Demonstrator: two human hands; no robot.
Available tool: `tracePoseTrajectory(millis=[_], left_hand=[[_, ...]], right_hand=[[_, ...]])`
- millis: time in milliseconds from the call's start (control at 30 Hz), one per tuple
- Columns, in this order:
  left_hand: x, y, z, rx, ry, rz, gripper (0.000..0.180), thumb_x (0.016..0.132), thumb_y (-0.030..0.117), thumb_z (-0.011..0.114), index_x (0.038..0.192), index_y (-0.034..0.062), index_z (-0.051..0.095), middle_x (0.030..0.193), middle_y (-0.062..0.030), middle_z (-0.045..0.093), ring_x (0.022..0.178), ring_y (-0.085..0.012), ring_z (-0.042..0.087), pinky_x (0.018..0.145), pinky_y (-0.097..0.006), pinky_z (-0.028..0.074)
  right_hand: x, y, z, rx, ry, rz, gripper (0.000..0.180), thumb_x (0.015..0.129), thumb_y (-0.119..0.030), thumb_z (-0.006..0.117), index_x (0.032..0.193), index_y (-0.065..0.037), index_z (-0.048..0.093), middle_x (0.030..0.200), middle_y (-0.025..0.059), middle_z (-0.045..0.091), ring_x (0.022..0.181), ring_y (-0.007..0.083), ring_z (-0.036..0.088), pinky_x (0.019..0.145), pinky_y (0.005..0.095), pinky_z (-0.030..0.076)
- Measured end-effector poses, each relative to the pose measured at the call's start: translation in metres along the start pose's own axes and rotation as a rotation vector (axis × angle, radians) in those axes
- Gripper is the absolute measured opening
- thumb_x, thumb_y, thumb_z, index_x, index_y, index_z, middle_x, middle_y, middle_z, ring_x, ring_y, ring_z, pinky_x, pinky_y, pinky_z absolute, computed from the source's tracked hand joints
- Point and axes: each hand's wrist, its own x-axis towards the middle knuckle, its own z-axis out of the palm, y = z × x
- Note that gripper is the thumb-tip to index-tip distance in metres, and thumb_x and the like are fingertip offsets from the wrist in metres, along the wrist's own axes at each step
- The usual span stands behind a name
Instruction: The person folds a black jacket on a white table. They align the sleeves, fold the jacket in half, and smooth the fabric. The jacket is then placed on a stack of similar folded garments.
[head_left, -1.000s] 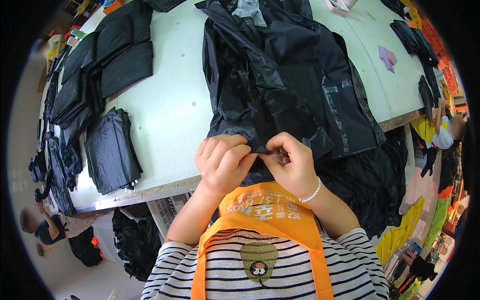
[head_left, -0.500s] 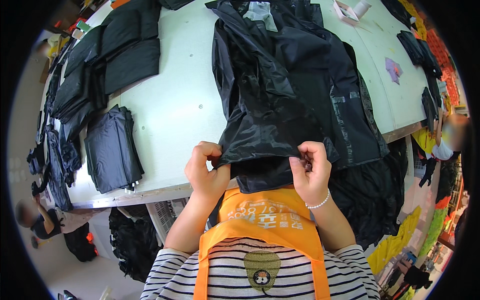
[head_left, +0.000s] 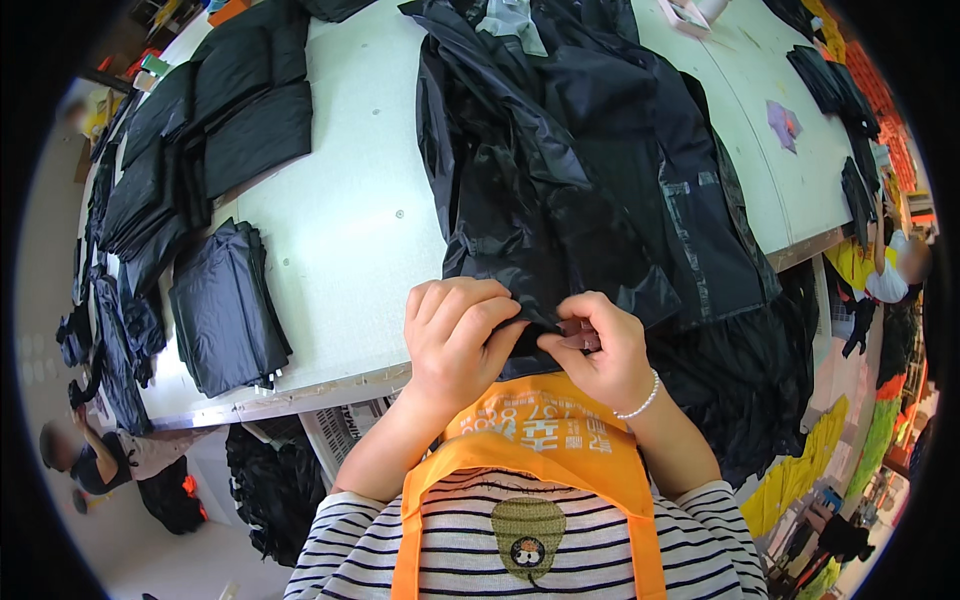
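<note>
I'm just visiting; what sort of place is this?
Probably a garment workshop: a dark garment is spread on a broad pale worktable, a stack of folded black pieces lies to its left, and another person shows at the right edge.

The clearest writing is the white print (head_left: 537, 428) on the orange apron (head_left: 590, 472). It has several rows, with large characters and also digits. Beside the large characters stands a small square block of print (head_left: 573, 441), too blurred for reading. The cloth is bent there, so the rows look curved. Below the table edge, a white panel (head_left: 335, 432) carries dark marks like big letters; these are only partly visible, and I cannot read them with certainty.
</note>
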Motion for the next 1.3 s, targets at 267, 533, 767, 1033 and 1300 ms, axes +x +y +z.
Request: tracePoseTrajectory(millis=[267, 533, 767, 1033, 1300], left_hand=[[0.003, 0.001, 0.004, 0.001, -0.029, 0.032, 0.03, 0.054, 0.001, 0.076, 0.078, 0.0081, 0.061, 0.08, -0.003, 0.065, 0.073, -0.0203, 0.059, 0.07, -0.032, 0.041], [-0.002, -0.001, 0.006, -0.047, -0.032, 0.016, 0.029, 0.054, -0.001, 0.075, 0.077, 0.0082, 0.06, 0.079, -0.0038, 0.065, 0.072, -0.0203, 0.059, 0.07, -0.031, 0.041], [0.001, -0.003, 0.005, -0.03, -0.016, 0.014, 0.029, 0.054, -0.003, 0.074, 0.077, 0.0076, 0.059, 0.078, -0.0039, 0.065, 0.071, -0.0205, 0.059, 0.069, -0.031, 0.041], [0.003, -0.001, 0.007, -0.042, 0.001, -0.001, 0.028, 0.054, -0.006, 0.072, 0.076, 0.007, 0.059, 0.076, -0.0048, 0.064, 0.07, -0.021, 0.059, 0.068, -0.031, 0.041], [0.005, -0.003, 0.01, -0.068, 0.045, -0.032, 0.028, 0.054, -0.008, 0.069, 0.075, 0.0058, 0.058, 0.075, -0.0057, 0.064, 0.069, -0.0211, 0.06, 0.068, -0.03, 0.041]], right_hand=[[0.009, 0.0, -0.002, 0.08, -0.021, -0.019, 0.019, 0.077, 0.002, 0.072, 0.092, 0.0, 0.061, 0.076, 0.0021, 0.054, 0.058, 0.0047, 0.047, 0.052, 0.0184, 0.037], [0.008, 0.006, -0.003, 0.132, 0.028, 0.135, 0.012, 0.083, 0.006, 0.058, 0.09, -0.002, 0.052, 0.075, -0.0003, 0.052, 0.059, 0.0033, 0.042, 0.054, 0.0176, 0.036], [0.014, -0.001, -0.008, 0.252, -0.076, 0.23, 0.009, 0.086, 0.0, 0.064, 0.088, -0.001, 0.055, 0.075, -0.0008, 0.055, 0.062, 0.0022, 0.044, 0.056, 0.0163, 0.038], [0.01, 0.01, -0.008, 0.16, -0.038, 0.176, 0.011, 0.09, -0.003, 0.059, 0.098, -0.001, 0.052, 0.082, 0.0011, 0.054, 0.067, 0.0035, 0.046, 0.059, 0.0183, 0.04], [0.002, 0.008, -0.007, 0.24, -0.142, 0.191, 0.022, 0.093, -0.008, 0.055, 0.11, 0.0, 0.045, 0.095, 0.0096, 0.06, 0.084, 0.013, 0.059, 0.077, 0.0253, 0.048]])
